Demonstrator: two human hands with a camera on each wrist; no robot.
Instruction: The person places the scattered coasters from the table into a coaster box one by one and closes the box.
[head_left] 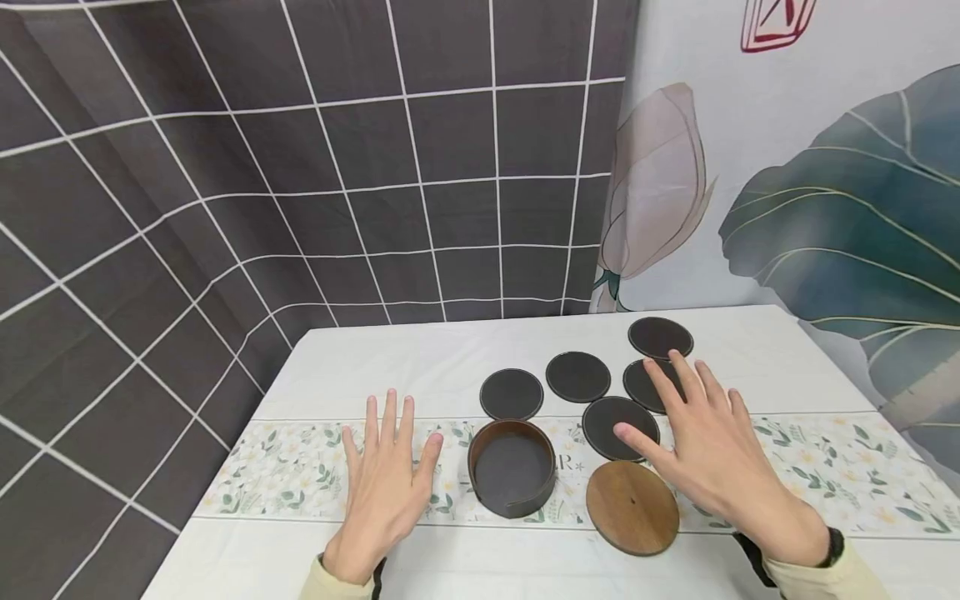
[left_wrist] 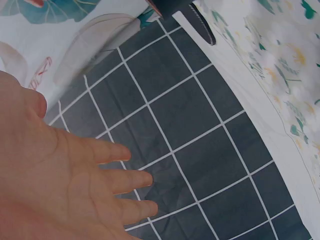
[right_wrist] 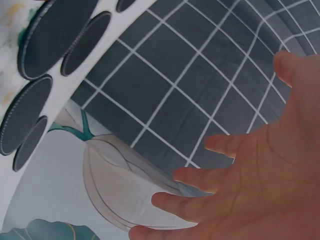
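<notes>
My left hand (head_left: 386, 492) is held palm down with its fingers straight and spread, left of a round brown-and-black coaster holder (head_left: 513, 430). It grips nothing; the left wrist view shows the bare palm. On the right, my right hand (head_left: 716, 454) spreads its fingers over the group of round black coasters, partly covering one coaster (head_left: 647, 387). Its palm is bare in the right wrist view. By its thumb lie a nearer black coaster (head_left: 617, 429) and a round wooden disc (head_left: 632, 508) with a small dark spot.
More black coasters lie farther back: one coaster (head_left: 512, 393) behind the holder, a second coaster (head_left: 578, 377) beside it, and a third coaster (head_left: 660, 335) near the far edge. A floral strip (head_left: 292, 467) crosses the white table (head_left: 420, 367). Hung cloths (head_left: 450, 150) stand behind it.
</notes>
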